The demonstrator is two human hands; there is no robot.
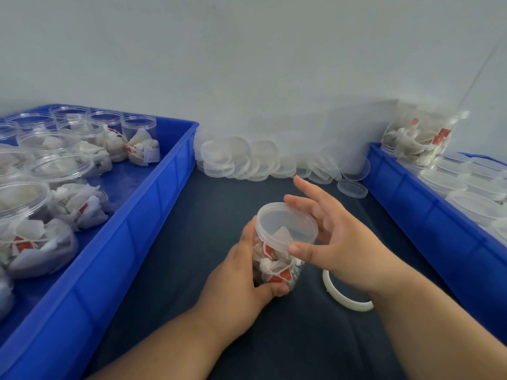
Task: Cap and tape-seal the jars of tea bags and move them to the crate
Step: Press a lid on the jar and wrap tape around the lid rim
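Now, left hand (241, 272): your fingers curl round the jar of tea bags (277, 267), mid-tabletop (192, 256).
Right hand (343, 242): your thumb and fingers clamp the rim of the lid (285, 223), forefinger straight.
Lid: sits on the jar's mouth.
Tape roll (337, 297): just beside your right wrist.
Loose lids (263, 160): heaped along the tabletop's far edge.
Left crate (153, 215): uncapped jars (60, 165) inside.
Right crate (428, 215): capped jars (466, 187) inside.

At the near centre of the table (192, 256), the jar (277, 259) sits between my left hand (241, 272) on its left and my right hand (337, 242), which spans the lid (285, 223) on top. The tape roll (343, 300) lies just right, under my wrist. The left crate (153, 204) holds uncapped jars (55, 165). The right crate (428, 215) holds capped jars (466, 185). Loose lids (263, 157) are piled far, between the crates.
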